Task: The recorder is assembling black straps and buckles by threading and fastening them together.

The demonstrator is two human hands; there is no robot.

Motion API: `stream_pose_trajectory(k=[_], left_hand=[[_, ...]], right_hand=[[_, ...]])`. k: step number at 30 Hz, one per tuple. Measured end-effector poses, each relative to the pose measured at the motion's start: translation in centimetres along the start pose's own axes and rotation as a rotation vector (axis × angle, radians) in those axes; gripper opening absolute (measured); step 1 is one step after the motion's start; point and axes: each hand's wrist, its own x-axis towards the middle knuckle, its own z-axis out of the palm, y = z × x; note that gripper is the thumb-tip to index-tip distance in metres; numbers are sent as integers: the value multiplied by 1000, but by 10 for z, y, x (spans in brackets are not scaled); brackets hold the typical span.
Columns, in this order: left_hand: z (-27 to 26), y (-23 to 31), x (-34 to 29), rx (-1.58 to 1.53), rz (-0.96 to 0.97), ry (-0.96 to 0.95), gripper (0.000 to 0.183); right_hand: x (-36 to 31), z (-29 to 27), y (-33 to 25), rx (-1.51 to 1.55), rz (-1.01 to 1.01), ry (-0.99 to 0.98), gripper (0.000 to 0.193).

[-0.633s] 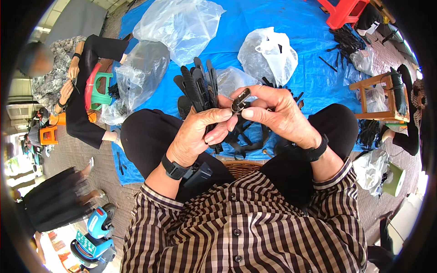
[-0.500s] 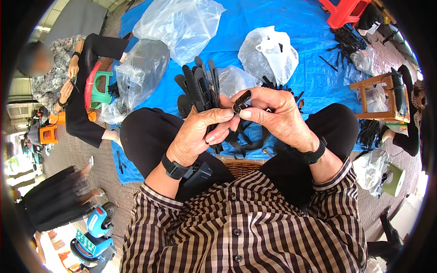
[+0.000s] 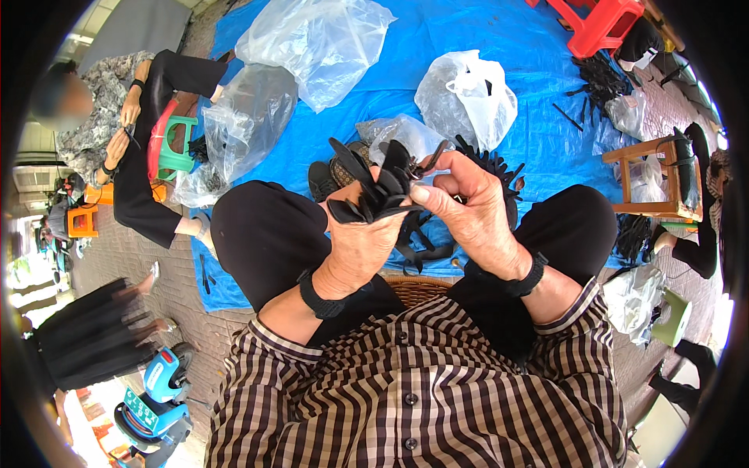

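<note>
In front of my lap, my left hand [image 3: 357, 246] is wrapped round a bundle of flat black straps [image 3: 380, 186] with rounded ends, which fan out above the fist. Close on its right, my right hand [image 3: 476, 210] has thumb and forefinger pinched together at a thin, dark curled piece [image 3: 431, 158] beside the bundle. Whether that piece is part of one strap is hard to tell. More black straps [image 3: 425, 246] lie below and between my hands, and another pile [image 3: 493, 168] shows behind my right hand.
A blue tarp [image 3: 359, 125] bears clear plastic bags [image 3: 316, 47] and a white bag [image 3: 468, 97]. At the left a person [image 3: 109, 117] sits by a green stool [image 3: 178, 148]. A wooden stool [image 3: 655, 175] and red stool [image 3: 601, 27] stand at the right. A wicker seat [image 3: 417, 290] shows between my legs.
My left hand has turned and shifted right, so the straps' ends now tilt toward my right hand. The right fingers have stayed nearly in place, and the shiny dark piece between them looks turned.
</note>
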Motion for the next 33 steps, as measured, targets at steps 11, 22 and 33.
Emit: stream_pose_trajectory(k=[11,22,33], left_hand=[[11,0,-6,-39,-111,-64,16],[2,19,-1,-197,-276,-53,12],[-25,17,21,-517,-627,-195,18]], right_hand=[[4,0,14,-144,-182,146,17],[2,-3,0,124,20,126,12],[3,-14,-12,128,101,-112,14]])
